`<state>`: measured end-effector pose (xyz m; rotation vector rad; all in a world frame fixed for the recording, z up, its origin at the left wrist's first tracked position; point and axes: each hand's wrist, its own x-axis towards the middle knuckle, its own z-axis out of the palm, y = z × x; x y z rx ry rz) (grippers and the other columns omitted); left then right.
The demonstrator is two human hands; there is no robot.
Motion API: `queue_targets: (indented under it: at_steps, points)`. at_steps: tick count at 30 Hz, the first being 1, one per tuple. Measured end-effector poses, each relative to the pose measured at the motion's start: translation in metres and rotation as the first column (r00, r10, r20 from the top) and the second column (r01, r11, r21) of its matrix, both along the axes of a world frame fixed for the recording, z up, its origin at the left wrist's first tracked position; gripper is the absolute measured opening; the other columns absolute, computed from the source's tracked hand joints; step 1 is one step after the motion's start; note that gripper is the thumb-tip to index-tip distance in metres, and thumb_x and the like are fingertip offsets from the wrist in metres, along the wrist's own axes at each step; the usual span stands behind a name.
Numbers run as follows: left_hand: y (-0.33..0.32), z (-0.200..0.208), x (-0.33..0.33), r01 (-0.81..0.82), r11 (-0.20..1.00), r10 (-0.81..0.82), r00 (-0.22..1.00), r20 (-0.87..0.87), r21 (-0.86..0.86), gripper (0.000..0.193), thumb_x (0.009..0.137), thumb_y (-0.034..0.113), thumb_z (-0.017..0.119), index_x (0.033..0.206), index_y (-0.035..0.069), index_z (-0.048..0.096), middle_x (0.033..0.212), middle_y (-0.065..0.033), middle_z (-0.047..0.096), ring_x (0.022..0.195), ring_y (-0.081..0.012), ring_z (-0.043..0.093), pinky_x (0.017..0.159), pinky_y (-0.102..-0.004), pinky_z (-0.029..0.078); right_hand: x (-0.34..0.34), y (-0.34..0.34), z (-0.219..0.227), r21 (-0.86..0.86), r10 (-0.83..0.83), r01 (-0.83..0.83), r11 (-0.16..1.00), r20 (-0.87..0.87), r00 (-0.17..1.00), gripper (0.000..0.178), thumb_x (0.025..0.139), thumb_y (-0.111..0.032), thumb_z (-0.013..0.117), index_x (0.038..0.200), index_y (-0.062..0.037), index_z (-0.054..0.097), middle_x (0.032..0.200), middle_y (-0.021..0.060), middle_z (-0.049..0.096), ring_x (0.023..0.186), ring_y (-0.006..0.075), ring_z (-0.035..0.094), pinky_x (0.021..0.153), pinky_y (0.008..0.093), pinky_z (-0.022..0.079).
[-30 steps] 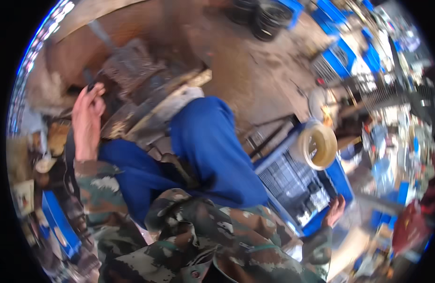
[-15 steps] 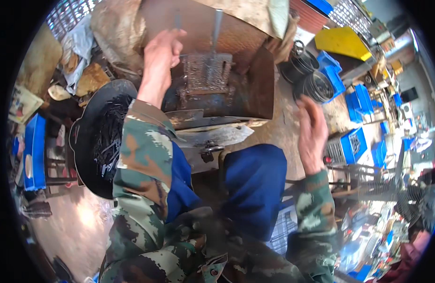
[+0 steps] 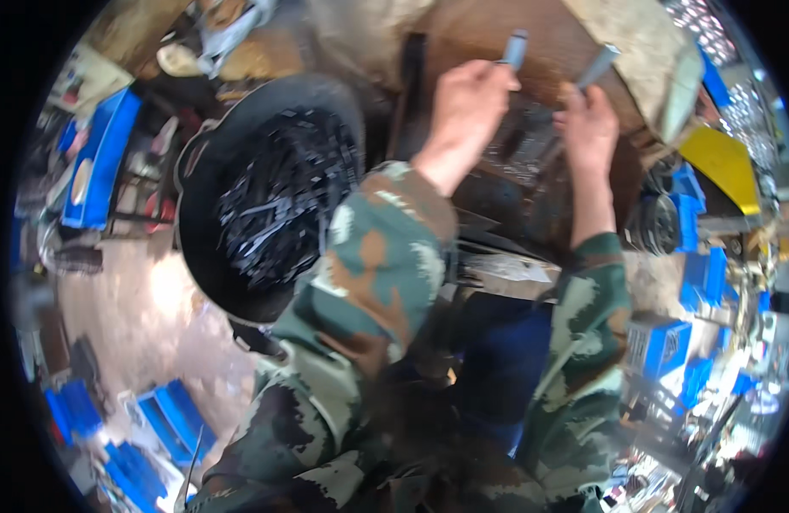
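Observation:
My left hand (image 3: 470, 115) is closed around a flat grey metal strip (image 3: 516, 48), whose upper end sticks out past the fingers. To its right, my right hand (image 3: 589, 128) pinches a second metal strip (image 3: 600, 65), which slants up and right. Both hands are over a rusty open-fronted metal box (image 3: 488, 203). Inside it, between my hands, lies a wet-looking, dark metal block (image 3: 521, 156), partly blurred. The lower parts of both strips are hidden by my fingers or smeared.
Left of my forearm stands a big black pan (image 3: 198, 244) heaped with dark narrow strips (image 3: 270, 209). A blue bin (image 3: 101, 162) is at the far left. Black round containers (image 3: 655, 224) and a yellow panel (image 3: 721, 169) lie beyond my right hand.
My view has swung left. My right hand, open and off to the box's right before, has moved to the box and grasped the strip standing there. My left hand keeps its strip.

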<state>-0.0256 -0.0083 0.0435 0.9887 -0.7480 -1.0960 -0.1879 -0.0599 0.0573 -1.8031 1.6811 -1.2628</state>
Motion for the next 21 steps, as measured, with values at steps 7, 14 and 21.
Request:
queue_targets:
  at_steps: [7,14,21]
  points:
    - [-0.007,-0.005,-0.007,-0.033,0.999,0.032,0.989,0.142,0.008,0.024,0.088,0.02,0.061,0.085,-0.002,0.069,0.064,-0.0107,0.061,0.057,-0.0185,0.057,0.054,-0.034,0.042,0.0,-0.006,0.0,0.027,0.009,-0.01,1.0,0.021,1.0,0.028,0.094,-0.026,0.067,0.102,0.0006,0.067,0.069,0.0054,0.062,0.057,0.0109,0.06,0.053,0.0273,0.047]
    - [0.0,0.0,-0.01,-0.04,0.999,0.032,0.973,0.229,0.03,0.029,0.086,0.02,0.063,0.099,-0.005,0.068,0.072,-0.0151,0.066,0.068,-0.0144,0.06,0.062,-0.0351,0.048,-0.007,-0.008,-0.002,0.045,0.07,-0.07,0.997,0.009,0.998,0.031,0.097,-0.025,0.065,0.112,0.0027,0.065,0.078,0.0041,0.063,0.062,0.0074,0.06,0.055,0.0229,0.05]
    - [-0.002,-0.004,-0.012,0.019,0.997,-0.039,0.963,0.268,0.076,0.026,0.084,0.02,0.063,0.085,-0.005,0.067,0.063,-0.0142,0.062,0.06,-0.0136,0.056,0.055,-0.0366,0.045,-0.007,-0.008,-0.003,0.042,0.071,-0.073,0.996,0.03,0.997,0.031,0.097,-0.024,0.066,0.113,0.0022,0.065,0.077,0.0023,0.062,0.062,0.0064,0.059,0.055,0.022,0.049]
